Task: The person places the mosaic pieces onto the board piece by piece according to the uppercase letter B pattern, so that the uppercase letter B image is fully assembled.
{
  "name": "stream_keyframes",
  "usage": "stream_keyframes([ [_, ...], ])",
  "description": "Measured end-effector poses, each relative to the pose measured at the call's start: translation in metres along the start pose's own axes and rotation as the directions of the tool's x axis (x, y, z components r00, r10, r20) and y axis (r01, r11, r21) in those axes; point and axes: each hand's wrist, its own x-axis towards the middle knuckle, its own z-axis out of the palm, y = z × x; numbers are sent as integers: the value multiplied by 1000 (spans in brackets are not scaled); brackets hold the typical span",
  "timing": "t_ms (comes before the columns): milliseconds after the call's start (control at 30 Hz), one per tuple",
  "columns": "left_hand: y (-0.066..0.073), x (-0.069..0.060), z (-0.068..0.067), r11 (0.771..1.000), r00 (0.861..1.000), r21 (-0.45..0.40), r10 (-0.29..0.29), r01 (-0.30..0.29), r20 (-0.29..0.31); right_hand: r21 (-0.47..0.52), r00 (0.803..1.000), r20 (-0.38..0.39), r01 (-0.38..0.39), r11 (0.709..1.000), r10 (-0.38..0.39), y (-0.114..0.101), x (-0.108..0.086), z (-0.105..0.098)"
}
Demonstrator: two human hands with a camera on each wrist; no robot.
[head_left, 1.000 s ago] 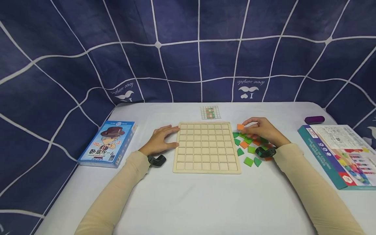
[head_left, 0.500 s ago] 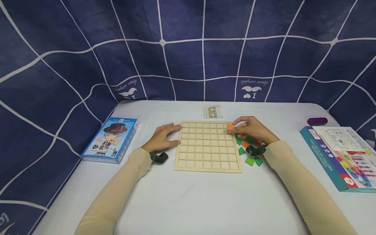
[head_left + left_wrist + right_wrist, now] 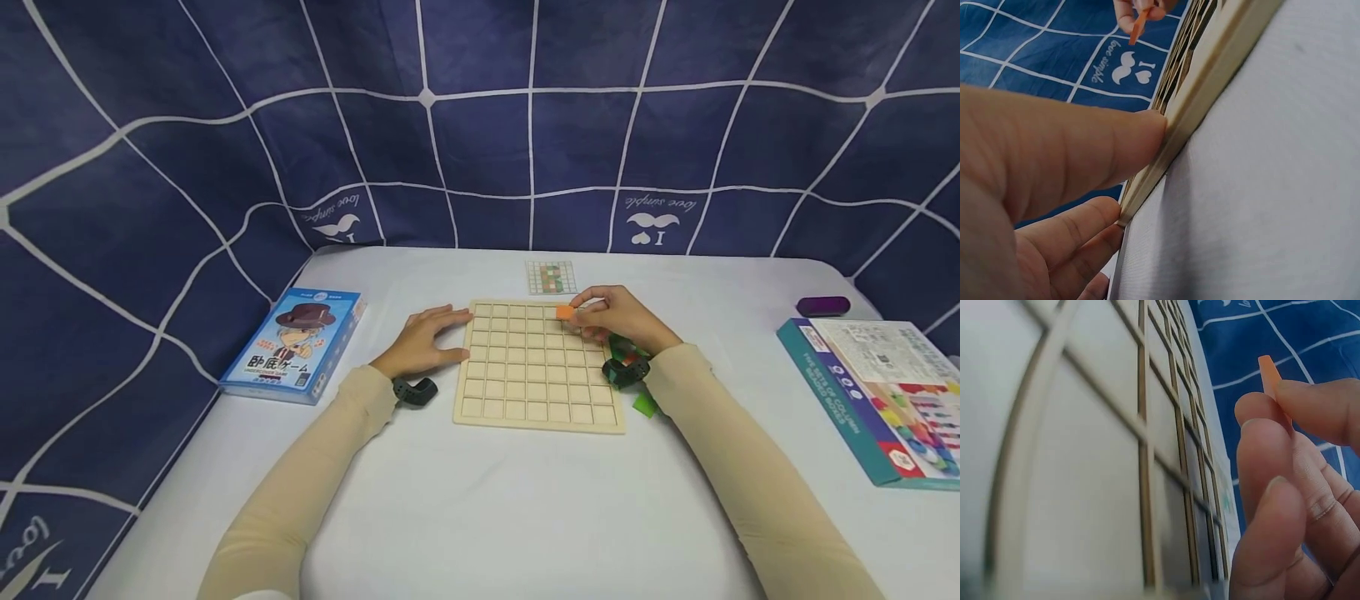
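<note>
A wooden grid board (image 3: 537,367) lies in the middle of the table, its cells bare. My left hand (image 3: 427,340) rests against its left edge; in the left wrist view the thumb (image 3: 1104,140) and fingertips touch the rim. Above the board's upper right cells, my right hand (image 3: 618,318) pinches a square orange tile (image 3: 565,312) between thumb and finger. The right wrist view shows that orange tile (image 3: 1269,374) held clear of the grid. Green and orange tiles (image 3: 645,405) lie right of the board, mostly hidden under the right hand and wrist.
Behind the board lies a small pattern card (image 3: 551,277) with a coloured grid. A blue game box (image 3: 296,346) stands left. On the right are a beaded-boxes carton (image 3: 877,400) and a dark purple case (image 3: 823,306). A navy checked cloth (image 3: 480,142) hangs behind the table.
My right hand has carried the orange tile leftward from the loose tiles to over the board's upper right. The left hand stays at the board's left edge. The head view has shifted slightly.
</note>
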Motion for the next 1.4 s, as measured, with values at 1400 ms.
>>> stream_keyframes([
  [1400,-1,1,0,1000,1000,-19,9,-9,-4,-70,997,-37,66,995,-69,-8,33,64],
])
